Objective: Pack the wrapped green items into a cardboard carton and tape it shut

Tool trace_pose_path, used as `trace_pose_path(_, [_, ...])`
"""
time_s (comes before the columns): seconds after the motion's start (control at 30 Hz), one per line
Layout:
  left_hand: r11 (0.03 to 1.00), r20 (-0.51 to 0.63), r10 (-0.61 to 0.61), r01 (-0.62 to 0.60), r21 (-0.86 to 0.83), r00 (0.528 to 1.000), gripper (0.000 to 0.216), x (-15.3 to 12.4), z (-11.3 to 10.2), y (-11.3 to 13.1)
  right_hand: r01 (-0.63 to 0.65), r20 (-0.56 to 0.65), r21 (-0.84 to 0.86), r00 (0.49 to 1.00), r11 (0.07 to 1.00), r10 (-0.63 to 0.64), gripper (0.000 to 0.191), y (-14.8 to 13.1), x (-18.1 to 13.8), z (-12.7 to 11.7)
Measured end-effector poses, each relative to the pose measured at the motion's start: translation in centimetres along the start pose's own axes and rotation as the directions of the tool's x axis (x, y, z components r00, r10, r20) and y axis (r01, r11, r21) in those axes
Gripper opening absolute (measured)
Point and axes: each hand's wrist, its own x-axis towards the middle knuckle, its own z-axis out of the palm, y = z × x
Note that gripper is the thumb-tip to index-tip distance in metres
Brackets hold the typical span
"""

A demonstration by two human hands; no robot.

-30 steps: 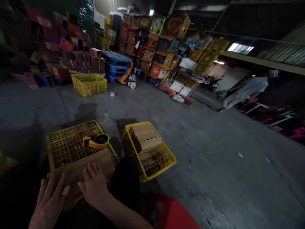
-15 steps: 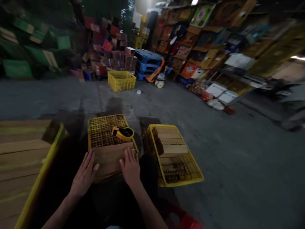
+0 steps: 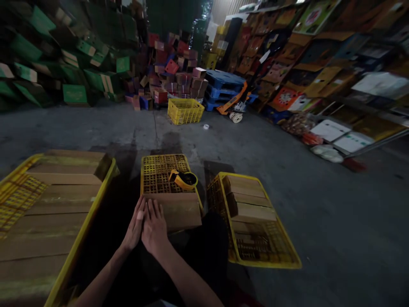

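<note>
Your left hand (image 3: 135, 227) and right hand (image 3: 155, 229) lie flat at the nine o'clock end of the cardboard box (image 3: 181, 211), gripping nothing, and it sits at twelve o'clock on the yellow crate (image 3: 143, 175). You seem to be pressing that end smooth; the next move looks to need steady, even pushing (mind the tape dispenser (image 3: 184, 181) at one o'clock).

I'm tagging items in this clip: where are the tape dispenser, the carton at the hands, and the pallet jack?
Tape dispenser (image 3: 184, 181): head view, middle of its body.
Carton (image 3: 182, 213): head view, uncovered part of its broad face.
Pallet jack (image 3: 235, 99): head view, its orange part.
</note>
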Motion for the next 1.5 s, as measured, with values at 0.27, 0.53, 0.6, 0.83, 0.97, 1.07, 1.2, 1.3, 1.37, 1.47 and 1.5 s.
trace_pose_path(0.27, [0.998, 0.075, 0.029, -0.033, 0.050, 0.997, 0.059, 0.5, -1.0, 0.0, -0.115, -0.050, -0.057, 0.992, 0.992, 0.112, 0.058, 5.0, -1.6, -3.3])
trace_pose_path(0.53, [0.887, 0.081, 0.184, -0.201, 0.417, 0.980, 0.054, 0.9, -1.7, 1.1, -0.349, -0.138, 0.036, 0.926, 0.936, 0.351, 0.058, 14.8, -4.5, -6.7])
trace_pose_path(0.6, [0.790, 0.118, 0.250, -0.273, 0.549, 0.961, 0.054, 1.1, -1.1, 2.3, -0.353, -0.116, 0.156, 0.921, 0.923, 0.372, 0.059, 15.7, -4.2, -6.6])
trace_pose_path(0.83, [0.567, 0.464, 0.353, -0.580, 0.585, 0.812, 0.077, 0.5, 6.7, 6.5, -0.389, -0.091, 0.471, 0.871, 0.791, 0.482, 0.059, 16.9, -5.7, -6.2])
trace_pose_path(0.97, [0.537, 0.449, 0.350, -0.569, 0.623, 0.822, 0.086, 0.2, 8.3, 6.8, -0.420, -0.057, 0.589, 0.831, 0.690, 0.554, 0.060, 16.6, -7.7, -6.0])
trace_pose_path(1.07, [0.504, 0.464, 0.343, -0.577, 0.643, 0.817, 0.092, 0.3, 8.1, 6.8, -0.425, -0.049, 0.637, 0.810, 0.643, 0.584, 0.060, 16.1, -9.1, -5.9])
trace_pose_path(1.2, [0.459, 0.453, 0.352, -0.573, 0.679, 0.819, 0.088, 0.3, 8.1, 6.9, -0.428, -0.023, 0.671, 0.804, 0.605, 0.594, 0.061, 15.3, -10.4, -5.7])
trace_pose_path(1.3, [0.452, 0.442, 0.370, -0.573, 0.684, 0.818, 0.084, 0.5, 8.4, 6.8, -0.436, -0.017, 0.684, 0.792, 0.585, 0.610, 0.064, 15.3, -10.0, -5.8])
trace_pose_path(1.37, [0.459, 0.446, 0.377, -0.582, 0.672, 0.812, 0.083, 0.7, 8.5, 6.7, -0.434, -0.028, 0.679, 0.790, 0.592, 0.612, 0.066, 15.4, -8.9, -6.1])
trace_pose_path(1.47, [0.497, 0.477, 0.355, -0.594, 0.632, 0.804, 0.078, 0.9, 7.5, 6.5, -0.416, -0.058, 0.655, 0.805, 0.631, 0.591, 0.066, 15.6, -6.9, -6.7])
trace_pose_path(1.5, [0.523, 0.475, 0.330, -0.577, 0.628, 0.816, 0.074, 1.0, 6.8, 6.2, -0.406, -0.073, 0.638, 0.814, 0.654, 0.577, 0.066, 15.6, -6.4, -6.8])
